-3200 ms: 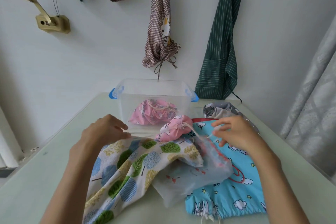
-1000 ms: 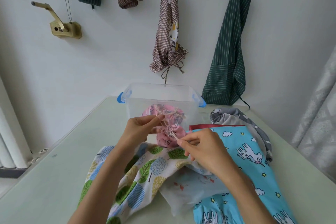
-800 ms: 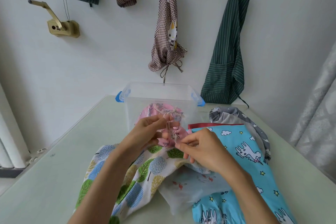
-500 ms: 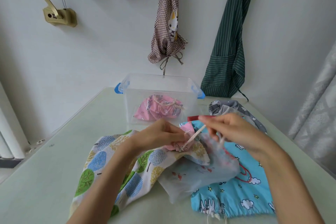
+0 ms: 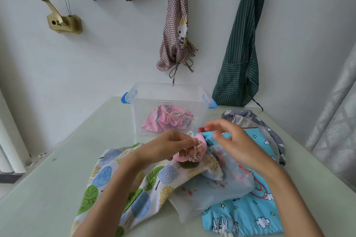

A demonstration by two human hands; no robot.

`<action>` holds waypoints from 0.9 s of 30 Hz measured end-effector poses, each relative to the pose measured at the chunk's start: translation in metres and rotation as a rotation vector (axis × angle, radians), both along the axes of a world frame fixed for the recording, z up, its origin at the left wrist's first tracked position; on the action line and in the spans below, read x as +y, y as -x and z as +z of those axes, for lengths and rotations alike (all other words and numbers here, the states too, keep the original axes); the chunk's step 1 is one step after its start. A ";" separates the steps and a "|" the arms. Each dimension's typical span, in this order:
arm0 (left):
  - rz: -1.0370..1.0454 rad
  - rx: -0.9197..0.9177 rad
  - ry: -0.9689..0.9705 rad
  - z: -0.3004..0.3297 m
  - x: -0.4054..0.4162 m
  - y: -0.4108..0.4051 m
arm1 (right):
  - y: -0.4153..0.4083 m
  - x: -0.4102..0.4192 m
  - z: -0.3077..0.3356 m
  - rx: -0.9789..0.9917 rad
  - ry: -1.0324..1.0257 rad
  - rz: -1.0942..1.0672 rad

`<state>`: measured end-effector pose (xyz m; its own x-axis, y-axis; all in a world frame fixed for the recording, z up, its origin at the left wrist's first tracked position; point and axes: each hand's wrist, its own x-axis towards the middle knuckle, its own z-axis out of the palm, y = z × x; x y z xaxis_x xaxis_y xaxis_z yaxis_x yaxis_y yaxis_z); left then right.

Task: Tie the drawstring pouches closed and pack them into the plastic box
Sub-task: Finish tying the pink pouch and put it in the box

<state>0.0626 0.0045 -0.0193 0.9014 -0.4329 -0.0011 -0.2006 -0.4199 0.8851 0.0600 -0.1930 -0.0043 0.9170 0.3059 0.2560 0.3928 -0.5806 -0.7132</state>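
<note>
Knotting step, I judge: my left hand point(image 5: 169, 146) pinches the small pink pouch point(image 5: 192, 150) by its cord, just before the plastic box point(image 5: 167, 102); my right hand point(image 5: 233, 140) hovers, fingers loosely spread, empty; next, regrip the cord and cinch.

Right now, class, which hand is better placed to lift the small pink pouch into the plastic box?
Left: the left hand already pinches the small pink pouch; the right hand hovers open beside it.
</note>
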 end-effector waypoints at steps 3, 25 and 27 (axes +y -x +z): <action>0.039 0.026 0.003 0.003 0.003 -0.001 | 0.002 -0.003 -0.003 0.003 0.199 0.101; 0.208 0.222 0.397 0.007 0.010 0.003 | 0.019 -0.005 0.019 0.032 -0.101 0.148; 0.238 0.218 0.398 0.006 0.009 0.004 | 0.022 -0.004 0.023 0.064 -0.045 0.170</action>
<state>0.0589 0.0138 -0.0134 0.9724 -0.2204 -0.0771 0.0668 -0.0539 0.9963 0.0381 -0.1971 0.0190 0.8679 0.4477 0.2153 0.4354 -0.4766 -0.7638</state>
